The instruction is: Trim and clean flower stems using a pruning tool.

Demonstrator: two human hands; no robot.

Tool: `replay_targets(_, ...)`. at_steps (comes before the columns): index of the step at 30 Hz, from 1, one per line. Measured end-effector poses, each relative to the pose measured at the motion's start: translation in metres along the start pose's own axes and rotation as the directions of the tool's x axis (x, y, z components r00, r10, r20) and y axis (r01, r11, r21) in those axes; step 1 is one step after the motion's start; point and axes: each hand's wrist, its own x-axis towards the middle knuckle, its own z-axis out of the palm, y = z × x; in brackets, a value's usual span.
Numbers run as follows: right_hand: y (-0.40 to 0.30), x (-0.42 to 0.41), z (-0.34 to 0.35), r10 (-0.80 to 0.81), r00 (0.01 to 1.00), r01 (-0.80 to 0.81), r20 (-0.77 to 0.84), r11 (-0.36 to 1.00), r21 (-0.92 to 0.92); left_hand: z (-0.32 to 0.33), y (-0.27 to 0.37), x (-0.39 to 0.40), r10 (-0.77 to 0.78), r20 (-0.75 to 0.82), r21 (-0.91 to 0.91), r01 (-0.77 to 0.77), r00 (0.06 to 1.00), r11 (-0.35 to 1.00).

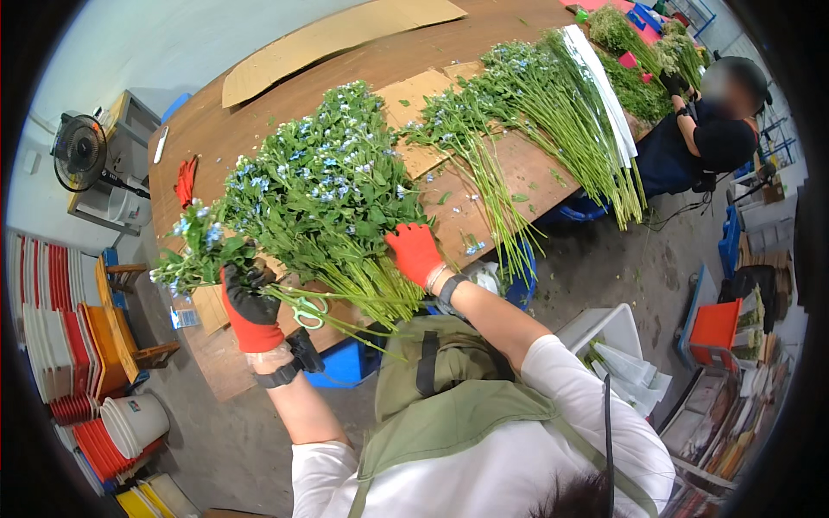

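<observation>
My left hand, in a red glove with a black palm, grips a small bunch of blue-flowered stems at the table's near left. Its cut ends point right, across the front of the big heap. My right hand, in a similar red glove, rests with curled fingers against the right side of that large heap of blue-flowered stems. Leaves hide its fingertips, so I cannot see whether it pinches a stem. Pale green scissor handles show beneath the left bunch's stems; their blades are hidden.
The brown wooden table also bears a smaller flower bunch, a larger one, a spare red glove and cardboard. A co-worker stands at the far right. Blue bins stand below the front edge.
</observation>
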Motion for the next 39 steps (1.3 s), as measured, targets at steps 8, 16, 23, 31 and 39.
replay_targets(8, 0.006, -0.021, -0.041, 0.309, 0.928, -0.088, -0.207, 0.724, 0.684, -0.008, -0.028, 0.015, 0.009, -0.103, 0.24, 0.016, 0.995, 0.971)
replay_targets(16, -0.006, -0.021, -0.101, 0.267, 0.913, 0.079, -0.309, 0.627, 0.775, 0.054, -0.082, 0.049, -0.069, 0.017, 0.47, 0.053, 0.997, 0.881)
replay_targets(23, -0.002, -0.036, -0.105, 0.177, 0.98, -0.021, -0.093, 0.555, 0.831, 0.052, -0.109, 0.054, -0.124, 0.423, 0.649, -0.205, 0.898, 0.732)
replay_targets(31, -0.012, -0.015, -0.167, 0.234, 0.956, 0.184, -0.178, -0.008, 0.983, 0.093, -0.109, 0.032, -0.093, 0.543, 0.79, -0.47, 0.835, 0.393)
replay_targets(39, -0.027, 0.01, -0.183, 0.316, 0.737, 0.235, -0.598, 0.709, 0.664, 0.152, -0.12, 0.004, -0.016, 0.09, 0.592, -0.041, 0.996, 0.805)
